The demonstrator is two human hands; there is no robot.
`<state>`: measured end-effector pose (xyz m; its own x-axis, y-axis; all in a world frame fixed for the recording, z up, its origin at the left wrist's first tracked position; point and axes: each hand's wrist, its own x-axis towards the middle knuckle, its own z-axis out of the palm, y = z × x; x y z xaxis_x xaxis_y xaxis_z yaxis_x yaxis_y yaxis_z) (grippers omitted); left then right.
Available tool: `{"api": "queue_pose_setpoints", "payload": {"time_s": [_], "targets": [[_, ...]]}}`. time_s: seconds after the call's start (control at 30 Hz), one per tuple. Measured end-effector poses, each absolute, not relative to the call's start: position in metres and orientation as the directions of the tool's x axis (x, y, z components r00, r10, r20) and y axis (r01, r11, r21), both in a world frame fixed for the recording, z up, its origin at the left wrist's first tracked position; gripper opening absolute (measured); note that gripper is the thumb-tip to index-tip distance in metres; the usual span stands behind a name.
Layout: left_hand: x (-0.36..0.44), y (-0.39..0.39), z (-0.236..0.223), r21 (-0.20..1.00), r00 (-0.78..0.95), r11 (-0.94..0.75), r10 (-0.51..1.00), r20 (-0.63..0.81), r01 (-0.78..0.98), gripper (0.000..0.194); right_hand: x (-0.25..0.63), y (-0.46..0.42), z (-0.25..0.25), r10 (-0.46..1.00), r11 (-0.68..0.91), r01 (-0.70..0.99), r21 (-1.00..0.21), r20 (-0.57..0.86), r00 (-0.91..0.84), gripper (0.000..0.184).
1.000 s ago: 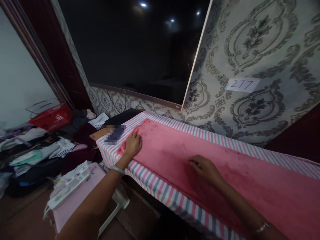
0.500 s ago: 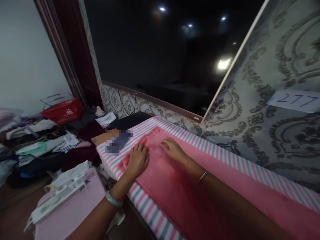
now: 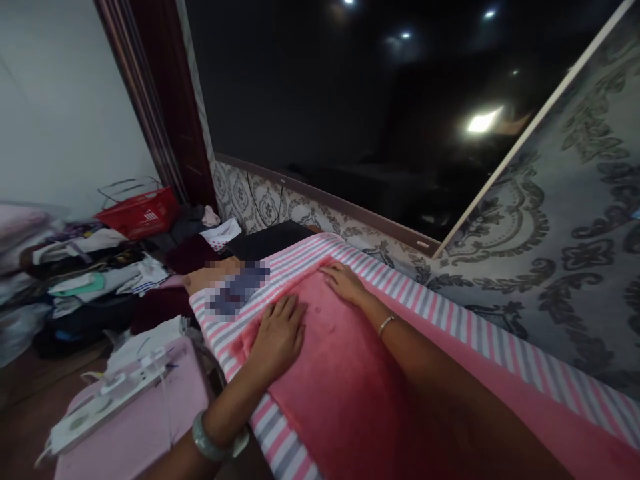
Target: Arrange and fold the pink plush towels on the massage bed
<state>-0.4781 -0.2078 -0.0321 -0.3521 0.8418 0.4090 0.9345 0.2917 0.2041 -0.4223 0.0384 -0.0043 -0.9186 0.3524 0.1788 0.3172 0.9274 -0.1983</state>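
Note:
A pink plush cloth (image 3: 345, 373) lies spread over a striped pink, grey and white cover (image 3: 415, 300) on a long raised surface. Flat on the near left part of the plush cloth rests my left hand (image 3: 280, 333), its fingers stretched toward the far edge. My right hand (image 3: 345, 283) lies on the far corner of the cloth with the fingers extended. Neither hand grips anything that shows. Left of my hands, on the striped cover, is a pixelated dark item (image 3: 237, 290) that I cannot make out.
A pink stool (image 3: 130, 427) holding a white power strip (image 3: 95, 413) stands at the lower left. Behind it are heaped clothes (image 3: 105, 287) and a red basket (image 3: 143, 212). A large dark screen (image 3: 340, 120) hangs on the patterned wall beyond the surface.
My right hand has moved to the cloth's far edge and flattened its fingers. My left hand has stayed on the cloth, which looks smoother between the hands. The view has shifted a little rightward.

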Motion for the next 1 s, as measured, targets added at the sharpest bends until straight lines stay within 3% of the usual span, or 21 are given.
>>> {"api": "queue_pose_setpoints", "payload": {"time_s": [0.07,0.13,0.27,0.37,0.5,0.67,0.83,1.0], "targets": [[-0.479,-0.207,-0.033,0.181,-0.349,0.3,0.848,0.399,0.936,0.045,-0.425,0.042,-0.003,0.52,0.848,0.489,-0.203,0.148,-0.841,0.047],[-0.48,-0.206,-0.034,0.157,-0.345,0.308,0.854,0.388,0.938,0.045,-0.414,0.038,-0.004,0.595,0.8,0.56,-0.215,0.164,-0.787,0.052],[-0.483,-0.204,-0.039,0.14,-0.344,0.314,0.849,0.401,0.939,0.047,-0.356,0.007,-0.016,0.407,0.91,0.372,-0.184,0.222,-0.886,0.058],[-0.485,-0.202,-0.041,0.139,-0.339,0.309,0.845,0.413,0.941,0.047,-0.316,-0.003,-0.026,0.327,0.936,0.305,-0.172,0.113,-0.938,0.061],[-0.487,-0.201,-0.039,0.137,-0.353,0.325,0.851,0.389,0.936,0.047,-0.307,0.027,-0.018,0.442,0.882,0.439,-0.171,-0.022,-0.897,0.059],[-0.485,-0.201,-0.031,0.134,-0.37,0.345,0.85,0.376,0.929,0.046,-0.297,0.022,-0.001,0.659,0.747,0.653,-0.123,0.012,-0.752,0.055],[-0.482,-0.2,-0.023,0.061,-0.359,0.362,0.861,0.36,0.93,0.047,-0.199,-0.054,-0.013,0.622,0.782,0.615,-0.099,0.055,-0.781,0.062],[-0.484,-0.195,-0.02,0.009,-0.35,0.374,0.86,0.372,0.927,0.049,-0.102,-0.099,-0.033,0.776,0.624,0.773,-0.113,-0.023,-0.63,0.064]]}}
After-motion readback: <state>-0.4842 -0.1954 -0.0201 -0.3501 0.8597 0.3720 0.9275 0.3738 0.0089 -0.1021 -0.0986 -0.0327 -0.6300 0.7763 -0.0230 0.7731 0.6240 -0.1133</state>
